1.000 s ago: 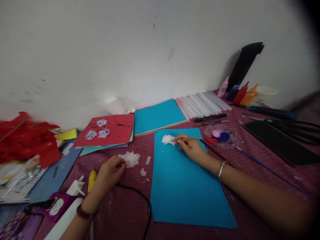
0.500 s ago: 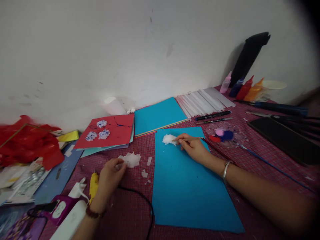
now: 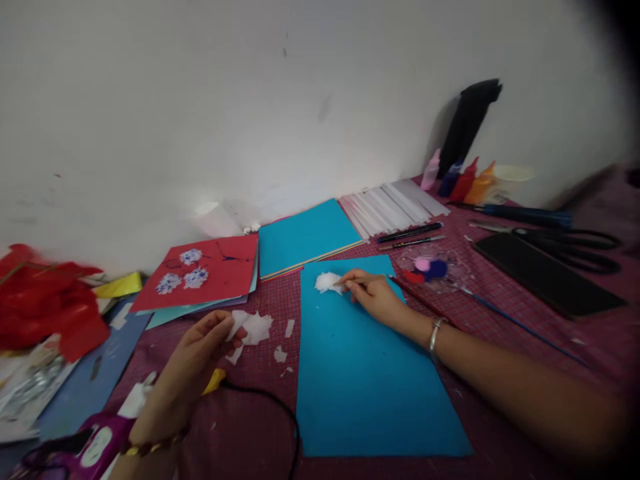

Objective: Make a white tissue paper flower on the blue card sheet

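Note:
My right hand [image 3: 369, 292] grips a thin wooden stick [image 3: 367, 279]. The stick's tip is at the edge of a ruffled white paper tuft [image 3: 328, 282], which sits near the top of a blue sheet [image 3: 367, 380]. To the left, my left hand [image 3: 205, 337] pinches a small piece of white paper [image 3: 239, 321] between thumb and fingers. Its fingertips are over a pile of white paper pieces [image 3: 259, 329] on the checked cloth, and some of the pile is hidden by the hand.
A red sheet [image 3: 220, 273] with white-and-blue tufts lies at left, near a second blue sheet [image 3: 310, 233]. A yellow glue gun [image 3: 214, 381] lies partly behind my left arm. Right of the work are a paint palette [image 3: 450, 267], scissors [image 3: 565, 250], a black phone [image 3: 545, 273] and paint bottles [image 3: 465, 180].
My left hand has lifted slightly from the pile, with a piece of white paper now in its fingers. The right hand stays at the tuft. The whole view has shifted a little.

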The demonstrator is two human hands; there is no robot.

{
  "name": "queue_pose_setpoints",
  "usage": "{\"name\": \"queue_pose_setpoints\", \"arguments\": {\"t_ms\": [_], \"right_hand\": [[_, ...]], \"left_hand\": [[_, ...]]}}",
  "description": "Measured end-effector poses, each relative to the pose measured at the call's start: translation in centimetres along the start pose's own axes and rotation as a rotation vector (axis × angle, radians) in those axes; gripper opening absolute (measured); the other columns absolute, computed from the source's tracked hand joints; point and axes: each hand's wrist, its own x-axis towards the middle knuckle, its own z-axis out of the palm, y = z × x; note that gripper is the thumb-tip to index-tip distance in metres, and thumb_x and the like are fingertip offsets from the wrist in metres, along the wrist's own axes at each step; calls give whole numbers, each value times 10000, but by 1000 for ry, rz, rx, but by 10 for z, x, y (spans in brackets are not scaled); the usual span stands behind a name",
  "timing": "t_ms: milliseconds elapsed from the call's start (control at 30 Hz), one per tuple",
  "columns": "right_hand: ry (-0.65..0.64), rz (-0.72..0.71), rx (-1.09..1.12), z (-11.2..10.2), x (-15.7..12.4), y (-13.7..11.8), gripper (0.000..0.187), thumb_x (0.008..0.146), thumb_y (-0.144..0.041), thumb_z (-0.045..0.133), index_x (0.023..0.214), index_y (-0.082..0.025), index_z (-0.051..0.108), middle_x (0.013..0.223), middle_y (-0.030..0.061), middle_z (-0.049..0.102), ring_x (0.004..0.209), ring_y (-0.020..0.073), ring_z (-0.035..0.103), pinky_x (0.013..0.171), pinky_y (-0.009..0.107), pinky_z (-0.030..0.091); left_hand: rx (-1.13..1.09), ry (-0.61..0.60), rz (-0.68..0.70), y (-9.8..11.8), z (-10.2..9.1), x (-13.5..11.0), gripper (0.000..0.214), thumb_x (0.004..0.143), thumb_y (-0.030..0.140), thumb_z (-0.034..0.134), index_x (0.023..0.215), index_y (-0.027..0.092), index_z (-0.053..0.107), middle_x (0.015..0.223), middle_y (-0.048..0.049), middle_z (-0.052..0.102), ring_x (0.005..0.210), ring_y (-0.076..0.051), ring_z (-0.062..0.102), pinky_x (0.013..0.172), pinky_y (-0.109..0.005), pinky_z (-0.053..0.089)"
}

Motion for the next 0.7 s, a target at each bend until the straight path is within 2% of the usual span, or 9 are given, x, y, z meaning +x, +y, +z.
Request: {"name": "queue_pose_setpoints", "arguments": {"t_ms": [100,200,333,467,600,700], "right_hand": [[14,-13,-3,0,1,-1,210,878,-215,434,894,-172,639,785,22,633,579,128,548,546,240,422],[23,-23,-36,0,1,-2,201,878,-183,441,870,-165,641,808,23,645,594,116,547,562,227,416],[20,-29,-51,0,1,-3,187,877,-142,453,856,-162,638,871,23,653,631,102,552,578,208,407],[8,-23,-43,-1,2,-5,179,883,-138,459,879,-160,637,872,18,650,654,100,554,606,209,412],[-6,-27,-47,-3,1,-8,188,890,-140,450,893,-151,638,833,16,640,644,100,547,619,218,413],[-8,-26,-50,-3,1,-9,186,891,-151,452,895,-156,637,814,12,637,642,103,546,620,222,411]], "left_hand": [[102,-122,61,-2,25,12,254,705,387,709,775,192,562,696,33,607,584,-88,532,541,-181,429],[266,-177,168,-14,51,23,238,724,396,681,736,185,572,633,47,563,547,-80,492,520,-180,405],[440,-255,231,-28,74,20,210,707,385,670,733,183,619,681,5,631,651,-132,571,597,-222,454],[462,-367,175,-30,78,11,229,691,336,628,863,187,648,858,-45,697,800,-193,637,721,-299,507],[417,-394,142,-31,76,12,239,665,290,593,875,181,626,886,-58,697,826,-202,650,757,-329,519],[465,-412,143,-36,78,14,298,663,312,634,927,177,613,912,-70,692,846,-210,648,754,-335,520]]}}
